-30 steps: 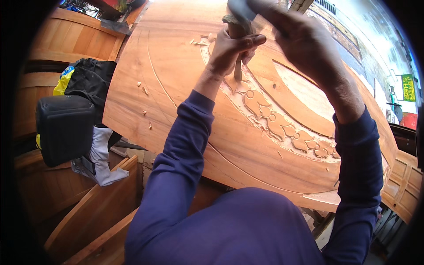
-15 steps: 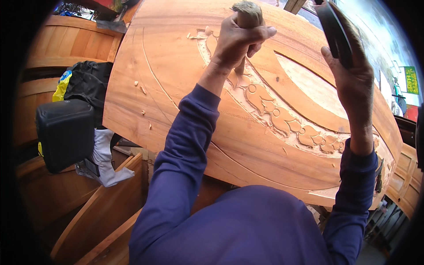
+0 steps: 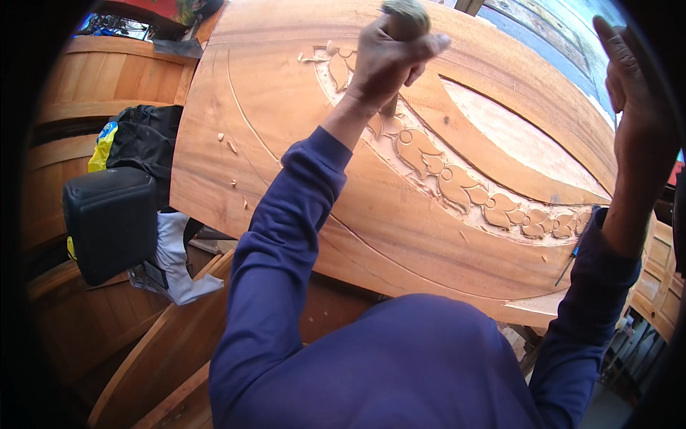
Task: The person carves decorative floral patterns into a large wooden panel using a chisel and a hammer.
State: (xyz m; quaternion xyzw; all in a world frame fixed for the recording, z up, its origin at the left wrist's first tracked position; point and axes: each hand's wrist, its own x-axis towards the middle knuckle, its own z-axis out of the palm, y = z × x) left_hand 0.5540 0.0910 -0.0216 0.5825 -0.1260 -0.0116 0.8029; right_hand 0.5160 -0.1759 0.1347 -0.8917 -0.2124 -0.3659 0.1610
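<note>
My left hand point(image 3: 393, 61) is closed round a chisel point(image 3: 406, 18) with a worn, frayed handle top. The chisel stands nearly upright, its lower end at the carved band point(image 3: 457, 187) of leaves and scrolls. That band curves across a large wooden panel point(image 3: 300, 214) in front of me. My right hand point(image 3: 638, 96) is raised at the far right, apart from the chisel and above the panel. Its fingers look curled, but the dark picture rim hides what they hold. A thin tool with some blue on it point(image 3: 572, 259) lies on the panel beside my right sleeve.
Wood chips point(image 3: 231, 146) lie on the panel's left part. Left of the panel are a black case point(image 3: 111, 222), a black cloth bag point(image 3: 146, 139) and a grey cloth point(image 3: 175, 261). Curved wooden boards point(image 3: 153, 343) stand at the lower left. Panelled wood pieces point(image 3: 121, 79) lean behind.
My right hand has swung outward to the right and away from the chisel; the dark block seen in it before no longer shows. My left hand stays on the chisel.
</note>
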